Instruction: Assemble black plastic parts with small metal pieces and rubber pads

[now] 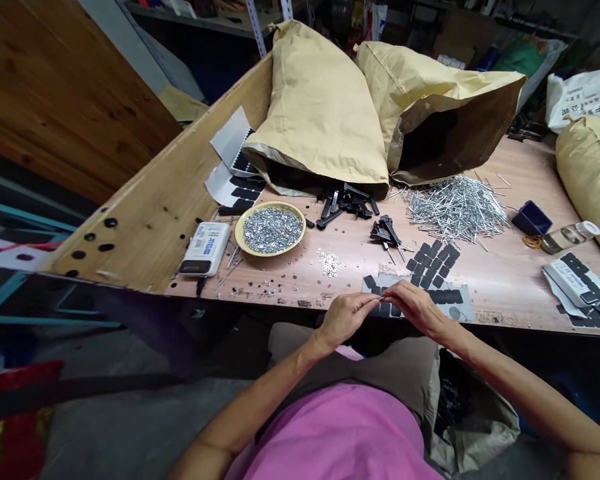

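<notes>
My left hand (347, 316) and my right hand (416, 307) meet at the near edge of the wooden table (505, 280), fingertips pinched together on a small thin part that I cannot make out. Beneath them lies a grey sheet of black pads (433, 277). A little heap of small silver bits (329, 261) lies just beyond my left hand. Farther back are a yellow dish of silver nuts (271, 229), a pile of thin metal pins (455, 207) and two clusters of black plastic parts (347, 202).
Two big tan paper sacks (325, 107) lie at the table's back, a third (590, 173) at the right. A white power bank (206, 249), a blue tray (531, 218), a small bottle (570, 236) and more pad sheets (577, 283) lie around. A wooden side board (170, 193) bounds the left.
</notes>
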`<state>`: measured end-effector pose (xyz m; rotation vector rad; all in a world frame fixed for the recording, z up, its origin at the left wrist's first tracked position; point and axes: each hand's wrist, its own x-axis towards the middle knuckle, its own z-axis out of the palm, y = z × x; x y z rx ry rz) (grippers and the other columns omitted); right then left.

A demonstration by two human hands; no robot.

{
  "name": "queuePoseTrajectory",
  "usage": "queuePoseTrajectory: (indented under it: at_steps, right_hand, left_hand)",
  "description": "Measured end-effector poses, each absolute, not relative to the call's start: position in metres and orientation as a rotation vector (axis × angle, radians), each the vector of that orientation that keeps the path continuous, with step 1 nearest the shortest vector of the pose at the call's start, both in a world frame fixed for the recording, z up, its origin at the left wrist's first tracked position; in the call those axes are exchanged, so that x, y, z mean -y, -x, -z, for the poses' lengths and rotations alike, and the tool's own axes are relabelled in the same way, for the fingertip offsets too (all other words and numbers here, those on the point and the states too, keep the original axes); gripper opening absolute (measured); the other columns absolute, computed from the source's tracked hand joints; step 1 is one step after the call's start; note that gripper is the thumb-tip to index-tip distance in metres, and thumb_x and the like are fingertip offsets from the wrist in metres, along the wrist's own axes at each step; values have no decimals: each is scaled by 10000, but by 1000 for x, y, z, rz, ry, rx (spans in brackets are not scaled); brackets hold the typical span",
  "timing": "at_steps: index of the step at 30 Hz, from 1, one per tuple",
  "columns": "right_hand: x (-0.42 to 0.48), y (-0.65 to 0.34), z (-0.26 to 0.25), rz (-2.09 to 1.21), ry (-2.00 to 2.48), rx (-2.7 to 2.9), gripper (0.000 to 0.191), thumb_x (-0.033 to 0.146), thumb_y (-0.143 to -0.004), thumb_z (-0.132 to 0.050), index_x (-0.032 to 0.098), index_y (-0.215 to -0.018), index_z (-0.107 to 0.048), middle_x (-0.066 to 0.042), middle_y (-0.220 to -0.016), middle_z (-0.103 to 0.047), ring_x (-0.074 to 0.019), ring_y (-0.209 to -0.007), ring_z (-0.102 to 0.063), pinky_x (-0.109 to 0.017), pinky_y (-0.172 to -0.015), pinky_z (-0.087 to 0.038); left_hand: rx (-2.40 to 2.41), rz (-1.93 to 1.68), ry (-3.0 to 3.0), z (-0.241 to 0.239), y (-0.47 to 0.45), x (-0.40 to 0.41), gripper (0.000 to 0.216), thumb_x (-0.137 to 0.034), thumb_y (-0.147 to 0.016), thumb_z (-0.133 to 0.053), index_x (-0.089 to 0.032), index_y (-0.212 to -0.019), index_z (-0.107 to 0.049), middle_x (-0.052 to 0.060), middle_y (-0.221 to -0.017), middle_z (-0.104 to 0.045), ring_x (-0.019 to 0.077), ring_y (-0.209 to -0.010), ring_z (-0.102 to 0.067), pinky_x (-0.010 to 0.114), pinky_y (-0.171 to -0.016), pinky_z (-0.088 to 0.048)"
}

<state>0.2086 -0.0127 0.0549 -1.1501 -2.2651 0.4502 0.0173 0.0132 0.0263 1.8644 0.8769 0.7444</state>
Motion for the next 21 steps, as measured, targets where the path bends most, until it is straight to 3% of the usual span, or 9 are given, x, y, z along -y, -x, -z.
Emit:
queuePoseTrajectory:
  at_steps: [9, 14, 21]
  right_hand:
    - [15, -206, -47, -368, 1289, 2274, 289, 341, -989, -292, 201, -936, -538, -50, -790, -592, -152, -712, -550, -262, -625, -452]
    - [12, -209, -41, -148, 1238, 2391, 351, 314, -995, -243, 187, -833, -528, -51, -710, -544, -167, -657, -474, -286, -624, -410]
    - [11, -208, -37, -285, 1466, 2244, 490, 422, -987, -163, 213, -690, -491, -29, -629, -512, -155, -595, -466, -278, -609, -393]
  left_hand:
    - [-978, -935, -2494, -15, -22, -9, 379, -291, -971, -339, -177, -894, -691, 31, -643, -661, 108, -571, -611, 194, -513, -385]
    - [-948, -929, -2507, -16, -24, -9, 397, -296, -974, -318, -185, -912, -694, 27, -631, -659, 108, -563, -615, 197, -508, -381]
    - [-973, -923, -2197, -18, -33, -6, 339, -311, -945, -394, -190, -906, -709, 45, -648, -670, 129, -596, -627, 209, -548, -418]
